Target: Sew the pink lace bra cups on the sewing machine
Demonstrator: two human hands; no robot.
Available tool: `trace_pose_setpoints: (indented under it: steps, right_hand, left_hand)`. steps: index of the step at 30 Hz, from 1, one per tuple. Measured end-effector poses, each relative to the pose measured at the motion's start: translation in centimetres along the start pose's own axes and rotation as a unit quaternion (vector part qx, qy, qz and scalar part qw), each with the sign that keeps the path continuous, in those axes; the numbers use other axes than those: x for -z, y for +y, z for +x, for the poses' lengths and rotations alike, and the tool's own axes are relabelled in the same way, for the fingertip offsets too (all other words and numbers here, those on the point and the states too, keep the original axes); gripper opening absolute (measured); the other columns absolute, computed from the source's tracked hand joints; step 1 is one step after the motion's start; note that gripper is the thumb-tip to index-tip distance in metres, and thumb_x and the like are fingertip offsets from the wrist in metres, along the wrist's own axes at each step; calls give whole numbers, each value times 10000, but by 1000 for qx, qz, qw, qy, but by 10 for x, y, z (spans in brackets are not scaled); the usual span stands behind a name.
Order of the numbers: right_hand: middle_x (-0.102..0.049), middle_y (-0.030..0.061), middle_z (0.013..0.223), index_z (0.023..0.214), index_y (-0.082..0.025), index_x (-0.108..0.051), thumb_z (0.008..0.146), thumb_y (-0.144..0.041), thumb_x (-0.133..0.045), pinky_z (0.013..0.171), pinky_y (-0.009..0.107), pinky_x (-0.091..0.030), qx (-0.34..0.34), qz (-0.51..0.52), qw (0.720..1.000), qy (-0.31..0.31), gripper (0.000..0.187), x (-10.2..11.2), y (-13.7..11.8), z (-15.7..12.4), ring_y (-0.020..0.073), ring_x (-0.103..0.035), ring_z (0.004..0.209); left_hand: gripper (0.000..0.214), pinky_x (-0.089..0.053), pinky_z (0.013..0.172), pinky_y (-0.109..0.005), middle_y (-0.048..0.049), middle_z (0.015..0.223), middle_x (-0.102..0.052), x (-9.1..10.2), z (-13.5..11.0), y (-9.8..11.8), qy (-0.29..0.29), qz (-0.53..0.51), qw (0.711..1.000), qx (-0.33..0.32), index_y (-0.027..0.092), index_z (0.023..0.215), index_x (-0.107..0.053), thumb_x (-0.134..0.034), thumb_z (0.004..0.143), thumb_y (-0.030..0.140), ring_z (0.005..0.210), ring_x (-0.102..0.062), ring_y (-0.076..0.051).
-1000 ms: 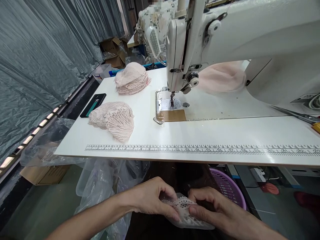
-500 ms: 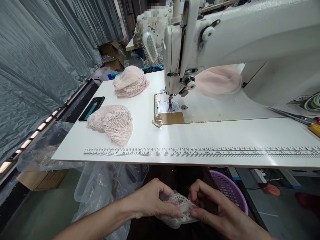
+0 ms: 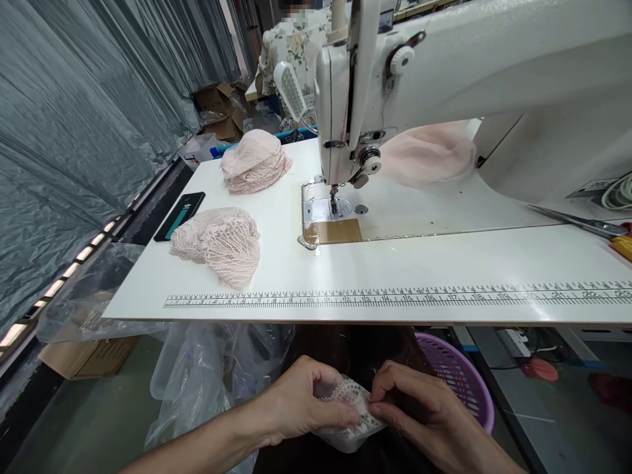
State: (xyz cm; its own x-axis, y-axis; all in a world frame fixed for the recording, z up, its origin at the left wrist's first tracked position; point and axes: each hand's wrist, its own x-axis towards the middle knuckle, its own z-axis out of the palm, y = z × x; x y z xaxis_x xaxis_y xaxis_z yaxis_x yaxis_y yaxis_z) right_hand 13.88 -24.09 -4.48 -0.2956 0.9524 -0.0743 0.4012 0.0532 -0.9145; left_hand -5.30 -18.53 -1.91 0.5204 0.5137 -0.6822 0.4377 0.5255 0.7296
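Below the table's front edge, a pale lace piece (image 3: 351,421) with a smooth, sheer underside is held between both hands. My left hand (image 3: 316,401) grips its left part, thumb lying over the lace and fingers beneath. At the right edge of the lace, my right hand (image 3: 419,408) pinches it between thumb and forefinger. On the table, a pinkish lace piece (image 3: 222,243) lies at the left, and behind it sits a stack of similar lace pieces (image 3: 254,161). A white sewing machine (image 3: 340,112) stands over its metal needle plate (image 3: 328,209).
A phone (image 3: 180,216) lies by the table's left edge. Sheer pink fabric (image 3: 429,153) rests behind the machine head. Scissors (image 3: 580,220) lie at the right. A printed ruler (image 3: 395,299) runs along the front. Beneath are a purple basket (image 3: 457,375) and plastic bags (image 3: 197,382). Beyond sits a person (image 3: 296,52).
My right thumb and forefinger have closed into a tighter pinch at the lace's edge. My left hand keeps its grip. The view has shifted slightly.
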Motion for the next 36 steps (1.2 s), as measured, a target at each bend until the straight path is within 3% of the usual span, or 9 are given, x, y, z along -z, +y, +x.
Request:
trace_pose_setpoints:
  steps: [4, 11, 16, 20, 26, 32, 36]
  right_hand:
    - [-550, -6, 804, 742, -225, -529, 882, -203, -504, 620, 229, -425, 55, -4, 998, 13, 144, 0, 2, -3, 130, -563, 723]
    - [-535, 9, 846, 749, -229, -533, 852, -132, -507, 608, 207, -445, 87, -68, 992, 66, 143, -1, 2, -5, 127, -568, 739]
    - [-582, 15, 765, 834, -220, -565, 866, -161, -514, 561, 235, -419, 177, -213, 950, 147, 85, -3, 11, -12, 123, -550, 610]
    - [-617, 62, 800, 945, -174, -572, 917, -170, -430, 538, 239, -421, 239, -247, 925, 165, 145, -8, 9, -16, 130, -570, 606]
    - [-626, 46, 749, 879, -178, -526, 932, -146, -410, 492, 198, -435, 242, -202, 931, 184, 131, -15, 1, -12, 105, -575, 555]
    - [-612, 19, 758, 945, -198, -495, 918, -115, -424, 565, 206, -473, 196, -147, 963, 115, 112, -15, 5, -13, 114, -590, 626]
    - [-606, 23, 749, 946, -195, -516, 913, -115, -432, 545, 212, -467, 199, -154, 961, 113, 120, -12, 3, -13, 118, -578, 605]
  left_hand:
    - [213, -262, 470, -166, 55, 522, -451, -3, -1, 2, 30, 1, 1000, -6, 102, 644, -620, -708, 610, 293, 504, -347, -52]
    - [211, -272, 485, -174, 44, 547, -487, -5, -1, 2, 35, -18, 999, 6, 98, 683, -618, -707, 615, 277, 519, -378, -57]
    - [254, -252, 478, -177, 58, 542, -433, -9, -4, 0, 39, -41, 998, 18, 118, 612, -529, -720, 592, 284, 525, -351, -55]
    - [274, -281, 485, -179, 60, 541, -434, -12, -5, 1, 42, -71, 996, 39, 123, 640, -525, -728, 583, 299, 519, -363, -59]
    - [252, -291, 477, -164, 52, 560, -470, -13, -4, 2, 48, -108, 993, 31, 116, 685, -567, -728, 573, 274, 527, -392, -58]
    - [252, -311, 495, -157, 42, 577, -486, -12, -5, 1, 47, -105, 993, 19, 110, 680, -564, -727, 574, 270, 551, -403, -59]
    - [245, -308, 501, -164, 40, 577, -479, -10, -4, -2, 41, -81, 996, -2, 107, 677, -575, -719, 589, 285, 558, -394, -63]
